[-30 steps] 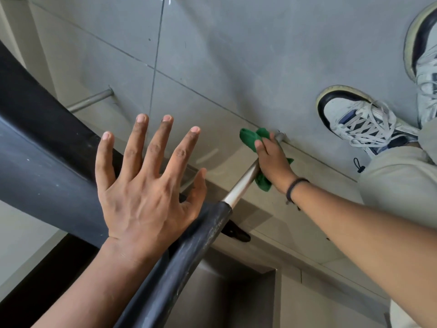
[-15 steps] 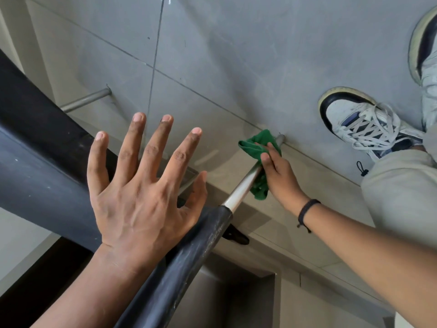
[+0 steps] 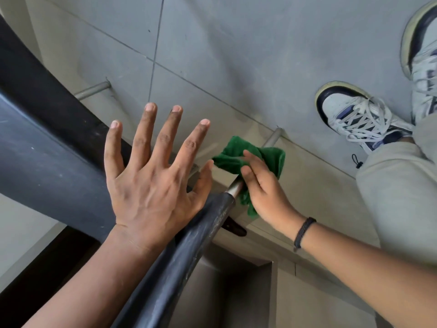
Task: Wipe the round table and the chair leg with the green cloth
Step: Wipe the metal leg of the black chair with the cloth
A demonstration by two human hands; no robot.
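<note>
Green cloth, one piece only, is wrapped around the chair leg near the middle of the view, a little toward 3 o'clock. It is soft, fuzzy fabric, crumpled into folds, with a loose end hanging below the right hand. The fingers of this hand are pressed on the cloth and pinch it against the leg, with the thumb on the near side.

One chair leg is being wiped. It is a thin round tube of grey brushed metal. Its long axis runs from about 7 o'clock to 1 o'clock, and the far end touches the floor. The near part goes into a thicker black sleeve with a smooth and slightly scratched surface. A second metal leg shows at 10 o'clock, also ending on the floor.

The left hand holds nothing. Its five fingers are spread wide and flat, and it is in front of the broad black chair part, which is matte and dusty; I cannot tell if the palm touches it.

The floor is made of large grey tiles with thin joints. Two sneakers are at 2 o'clock, white with dark trim and white laces. One black braided band is around the right wrist. A light trouser leg is at 3 o'clock
</note>
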